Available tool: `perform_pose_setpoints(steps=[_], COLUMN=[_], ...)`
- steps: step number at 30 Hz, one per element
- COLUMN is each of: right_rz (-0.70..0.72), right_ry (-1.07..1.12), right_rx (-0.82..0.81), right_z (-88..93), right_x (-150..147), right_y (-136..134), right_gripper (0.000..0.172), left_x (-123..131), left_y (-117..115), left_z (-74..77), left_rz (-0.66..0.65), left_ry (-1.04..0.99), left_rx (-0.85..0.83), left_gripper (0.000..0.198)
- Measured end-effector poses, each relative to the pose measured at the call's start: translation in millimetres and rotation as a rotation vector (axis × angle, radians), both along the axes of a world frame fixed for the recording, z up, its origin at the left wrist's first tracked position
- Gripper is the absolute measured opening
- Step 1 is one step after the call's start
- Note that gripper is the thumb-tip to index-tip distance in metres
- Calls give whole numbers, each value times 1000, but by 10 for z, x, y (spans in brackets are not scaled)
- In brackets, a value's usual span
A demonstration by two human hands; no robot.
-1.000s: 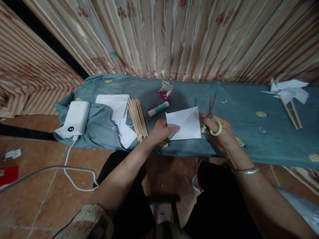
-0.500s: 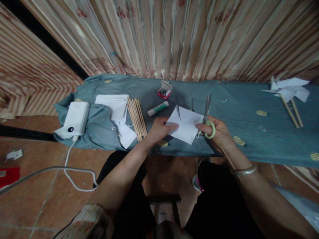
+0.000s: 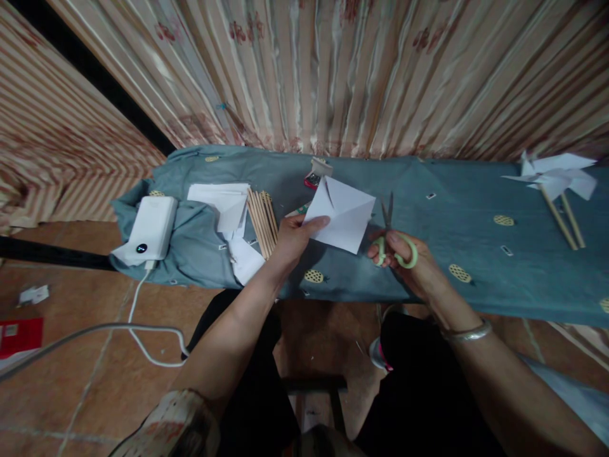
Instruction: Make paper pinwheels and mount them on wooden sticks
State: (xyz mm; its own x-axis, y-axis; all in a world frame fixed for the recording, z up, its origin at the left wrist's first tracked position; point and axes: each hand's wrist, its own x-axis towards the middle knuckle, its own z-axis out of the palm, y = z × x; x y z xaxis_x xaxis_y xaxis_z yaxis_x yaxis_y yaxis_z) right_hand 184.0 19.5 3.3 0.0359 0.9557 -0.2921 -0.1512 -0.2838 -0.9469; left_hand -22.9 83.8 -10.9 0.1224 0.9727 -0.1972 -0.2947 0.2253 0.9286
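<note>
A square sheet of white paper is pinched at its left edge by my left hand, thumb on top. One slit runs inward from its upper left corner. To the right, my right hand grips scissors by their pale green handles, blades pointing away from me and slightly parted. The scissors are apart from the paper. Behind the sheet, a glue stick is mostly hidden, and a small red box with an open flap sits just beyond it.
Left of my hands lie several wooden sticks and white paper sheets. A white power bank with a cable rests at the left end. Paper pinwheels on sticks lie far right on the teal cloth.
My right hand has let go of the paper and keeps the scissors, drawn back from it. My left hand has lifted and turned the sheet, which now covers most of the glue stick.
</note>
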Motion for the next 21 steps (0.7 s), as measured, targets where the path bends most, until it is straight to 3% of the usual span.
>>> perform_pose_setpoints(steps=[5,10,14,21], right_rz=[317,502,543,524], right_ry=[-40,-143,-203,-230], right_rx=[-9,-53,-61,-59], right_z=[1,37,31,39], right_x=[45,17,-9,-33], right_y=[-104,-151,-150,-130], right_gripper=[60,56,49,53], left_x=[-88,-111,-104,-80], left_y=[103,125,112,94], left_z=[26,42,47,23], left_rz=[74,133,106,72], left_ry=[-53,-54,-51,-36], left_rx=[33,55,54,26], left_gripper=[23,30,28,24])
